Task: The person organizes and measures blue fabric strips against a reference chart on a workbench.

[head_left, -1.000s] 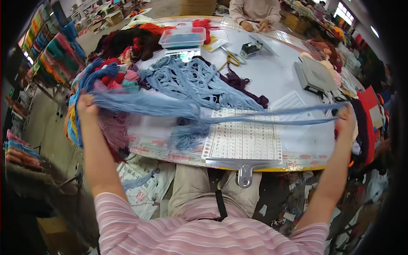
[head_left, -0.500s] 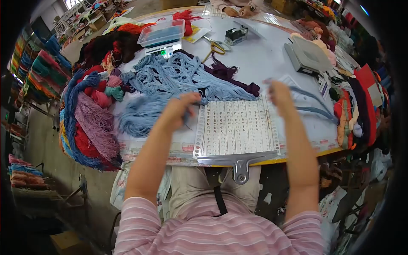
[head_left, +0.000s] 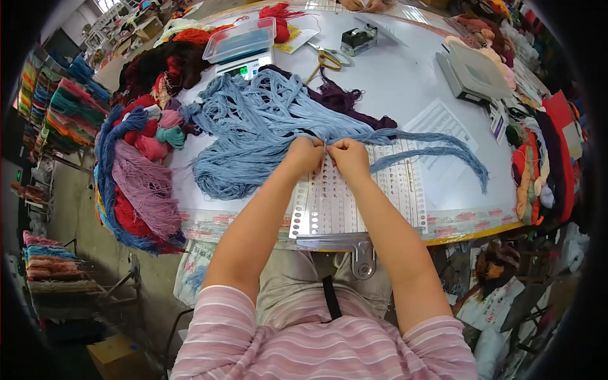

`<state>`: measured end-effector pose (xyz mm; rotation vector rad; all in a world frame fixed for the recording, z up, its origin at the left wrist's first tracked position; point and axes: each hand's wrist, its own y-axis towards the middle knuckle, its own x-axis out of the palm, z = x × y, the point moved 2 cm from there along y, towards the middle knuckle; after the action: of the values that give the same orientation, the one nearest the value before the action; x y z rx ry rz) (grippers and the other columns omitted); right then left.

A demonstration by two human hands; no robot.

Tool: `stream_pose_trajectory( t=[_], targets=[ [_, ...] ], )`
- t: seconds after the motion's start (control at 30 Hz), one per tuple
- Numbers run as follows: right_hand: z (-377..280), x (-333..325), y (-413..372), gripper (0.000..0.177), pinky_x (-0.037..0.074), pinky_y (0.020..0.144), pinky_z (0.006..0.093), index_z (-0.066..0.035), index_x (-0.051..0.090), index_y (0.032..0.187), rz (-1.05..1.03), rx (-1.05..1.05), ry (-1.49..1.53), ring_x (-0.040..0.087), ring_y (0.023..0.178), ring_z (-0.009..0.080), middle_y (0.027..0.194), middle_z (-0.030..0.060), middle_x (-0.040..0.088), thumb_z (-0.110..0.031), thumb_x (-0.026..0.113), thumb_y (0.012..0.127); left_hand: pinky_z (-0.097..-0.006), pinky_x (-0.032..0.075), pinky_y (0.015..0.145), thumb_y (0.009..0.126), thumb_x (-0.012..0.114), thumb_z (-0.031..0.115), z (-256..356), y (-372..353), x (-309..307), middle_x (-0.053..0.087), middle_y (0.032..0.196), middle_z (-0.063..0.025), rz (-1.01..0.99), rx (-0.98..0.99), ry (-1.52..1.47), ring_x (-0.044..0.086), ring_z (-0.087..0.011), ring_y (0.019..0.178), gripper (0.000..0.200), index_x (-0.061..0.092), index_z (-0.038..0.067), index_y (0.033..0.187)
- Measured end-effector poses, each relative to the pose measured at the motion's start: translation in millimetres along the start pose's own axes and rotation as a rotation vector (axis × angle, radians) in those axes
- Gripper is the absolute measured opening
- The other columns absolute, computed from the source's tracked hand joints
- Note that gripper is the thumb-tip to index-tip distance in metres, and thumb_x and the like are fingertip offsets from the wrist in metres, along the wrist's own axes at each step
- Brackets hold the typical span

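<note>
My left hand and my right hand meet at the upper part of a white card with rows of punched holes. Both are closed in a pinch on light blue yarn, though the fingertips largely hide the gripped bit. Two strands of blue yarn stretch from beside my right hand across the card to the right. A big loose heap of light blue yarn lies behind and left of my hands. At the card's near edge sits a metal clip.
A digital scale bears a clear plastic box. Scissors, a tape dispenser and dark purple yarn lie beyond. Coloured skeins crowd the left; a grey box and more yarn stand right. A co-worker's hands show at the far edge.
My hands have come together from either side of the card, the right moving left and the left moving right. The blue strands at the right now lie spread farther over the table.
</note>
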<state>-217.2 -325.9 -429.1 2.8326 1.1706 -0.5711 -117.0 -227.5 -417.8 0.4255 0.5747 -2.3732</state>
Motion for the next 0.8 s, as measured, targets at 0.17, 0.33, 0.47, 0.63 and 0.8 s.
stream_pose_trajectory(
  t=[0.17, 0.33, 0.47, 0.63, 0.8],
  targets=[
    [-0.7, 3.7, -12.5, 0.012, 0.046, 0.058, 0.0292, -0.004, 0.068, 0.080, 0.189, -0.225, -0.259, 0.059, 0.059, 0.0195, 0.069, 0.0061, 0.064, -0.015, 0.064, 0.076, -0.0236, 0.036, 0.038, 0.079, 0.057, 0.006, 8.0, -8.1, -8.3, 0.053, 0.055, -0.0051, -0.108, -0.035, -0.229, 0.047, -0.0110, 0.041, 0.015, 0.059, -0.003, 0.066],
    [3.7, -2.5, -21.7, 0.015, 0.046, 0.066, 0.0288, -0.004, 0.068, 0.085, 0.057, -0.390, -0.157, 0.061, 0.075, 0.0205, 0.089, 0.0054, 0.063, -0.016, 0.063, 0.078, -0.0237, 0.040, 0.039, 0.078, 0.059, 0.006, 6.3, -4.3, -8.6, 0.055, 0.054, -0.0058, -0.137, -0.037, -0.219, 0.052, -0.0116, 0.043, 0.015, 0.059, -0.002, 0.066],
    [3.1, -4.2, -17.4, 0.017, 0.048, 0.067, 0.0319, -0.005, 0.069, 0.088, 0.027, -0.303, -0.079, 0.062, 0.076, 0.0234, 0.087, 0.0085, 0.064, -0.013, 0.060, 0.076, -0.0247, 0.043, 0.040, 0.075, 0.059, 0.005, 5.1, 1.1, -7.5, 0.058, 0.055, -0.0081, -0.080, -0.051, -0.157, 0.056, -0.0135, 0.044, 0.012, 0.059, -0.003, 0.065],
    [-2.8, -4.6, -23.1, 0.030, 0.048, 0.067, 0.0308, -0.006, 0.050, 0.098, 0.036, -0.264, -0.177, 0.061, 0.072, 0.0197, 0.083, 0.0059, 0.062, -0.009, 0.064, 0.071, -0.0272, 0.045, 0.042, 0.074, 0.059, 0.007, 10.0, -0.4, -14.0, 0.061, 0.055, -0.0094, -0.038, -0.006, 0.071, 0.059, -0.0142, 0.045, 0.012, 0.062, -0.003, 0.069],
    [-11.6, -6.8, -25.5, 0.029, 0.047, 0.070, 0.0398, -0.004, 0.053, 0.100, 0.068, -0.378, -0.316, 0.058, 0.082, 0.0300, 0.094, 0.0124, 0.055, -0.004, 0.059, 0.072, -0.0280, 0.048, 0.051, 0.076, 0.057, 0.012, 6.5, -1.9, -89.9, 0.063, 0.061, -0.0081, 0.364, 0.085, 0.205, 0.061, -0.0149, 0.051, 0.013, 0.063, 0.001, 0.074]
  ],
)
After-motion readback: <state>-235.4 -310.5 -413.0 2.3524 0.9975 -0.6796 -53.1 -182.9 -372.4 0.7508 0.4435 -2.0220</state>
